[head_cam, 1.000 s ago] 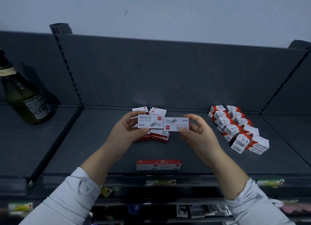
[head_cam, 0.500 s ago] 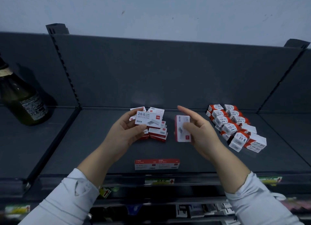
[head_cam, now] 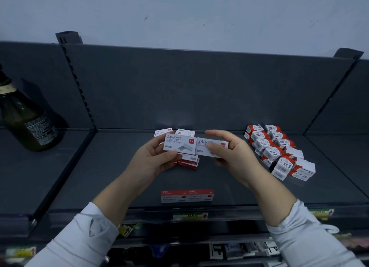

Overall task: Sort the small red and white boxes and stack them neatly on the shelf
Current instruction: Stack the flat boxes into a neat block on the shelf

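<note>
At centre frame, the dark shelf [head_cam: 119, 167] runs from its back panel [head_cam: 199, 91] down to a front edge at lower frame. A slotted upright [head_cam: 77, 83] bounds it at upper left; its right boundary slants across the right of the frame. Bare surface lies open left of centre as far as the seam below the upright, and again between the centre stack and the right-hand group.

Left hand [head_cam: 153, 163]: fingers curled, gripping a white and red staple box [head_cam: 179, 145] by its left end, thumb on the lower face. Right hand [head_cam: 235, 159]: somewhat blurred, pinching a second staple box [head_cam: 202, 145], thumb across the face and fingers over the top edge. Both boxes are held face-up and end to end, meeting at mid-frame, above the shelf.

A loose stack of staple boxes [head_cam: 188, 161] lies on the shelf directly behind and below the held pair, near the back panel. Two more boxes [head_cam: 187, 195] stand side by side, touching, just beside the front edge. Paper clip boxes [head_cam: 277, 149] sit in rough rows at right, well apart from the stack. On the neighbouring bay, at the left edge of frame, a dark bottle [head_cam: 26, 123] is visible.
</note>
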A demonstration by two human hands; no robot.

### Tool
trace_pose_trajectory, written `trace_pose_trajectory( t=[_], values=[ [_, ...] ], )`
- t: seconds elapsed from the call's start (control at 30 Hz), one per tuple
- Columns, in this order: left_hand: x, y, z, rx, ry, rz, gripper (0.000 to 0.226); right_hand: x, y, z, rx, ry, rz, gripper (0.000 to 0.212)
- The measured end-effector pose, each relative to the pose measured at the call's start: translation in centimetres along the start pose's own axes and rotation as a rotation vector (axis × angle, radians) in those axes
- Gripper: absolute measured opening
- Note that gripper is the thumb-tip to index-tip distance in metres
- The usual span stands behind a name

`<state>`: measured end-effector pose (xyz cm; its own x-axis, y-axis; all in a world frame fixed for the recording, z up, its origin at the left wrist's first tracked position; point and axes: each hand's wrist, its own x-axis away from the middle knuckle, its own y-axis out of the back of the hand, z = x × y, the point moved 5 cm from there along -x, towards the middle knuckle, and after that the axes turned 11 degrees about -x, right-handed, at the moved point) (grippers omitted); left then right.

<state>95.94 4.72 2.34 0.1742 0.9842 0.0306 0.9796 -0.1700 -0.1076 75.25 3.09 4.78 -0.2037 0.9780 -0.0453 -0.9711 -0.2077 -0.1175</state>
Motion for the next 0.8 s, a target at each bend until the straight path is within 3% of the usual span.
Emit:
trace_pose_trajectory(
  t=[0.2,0.37,0.47,0.53,0.63,0.8],
  values=[
    [-0.2,-0.1,-0.2,0.034,0.023,0.000,0.026,0.2,-0.5,-0.8,0.071,-0.015,-0.014,0.017],
    [-0.8,-0.2,-0.4,0.056,0.003,0.043,0.020,0.1,-0.9,-1.5,-0.191,-0.037,-0.029,0.015],
    [-1.1,0.0,-0.4,0.017,-0.023,0.021,0.007,0.1,-0.7,-1.4,-0.112,-0.006,-0.057,0.016],
    [-1.2,0.2,-0.1,-0.054,-0.038,-0.007,0.015,0.1,-0.6,-1.1,0.024,0.044,-0.057,0.019],
    [-1.3,0.8,-0.2,-0.189,-0.084,0.022,0.045,0.2,-0.4,-0.7,0.097,0.075,-0.038,0.023],
    [-1.4,0.8,-0.7,-0.242,-0.119,0.073,0.080,0.2,-0.2,-0.6,0.034,0.081,0.017,0.047]
  ],
)
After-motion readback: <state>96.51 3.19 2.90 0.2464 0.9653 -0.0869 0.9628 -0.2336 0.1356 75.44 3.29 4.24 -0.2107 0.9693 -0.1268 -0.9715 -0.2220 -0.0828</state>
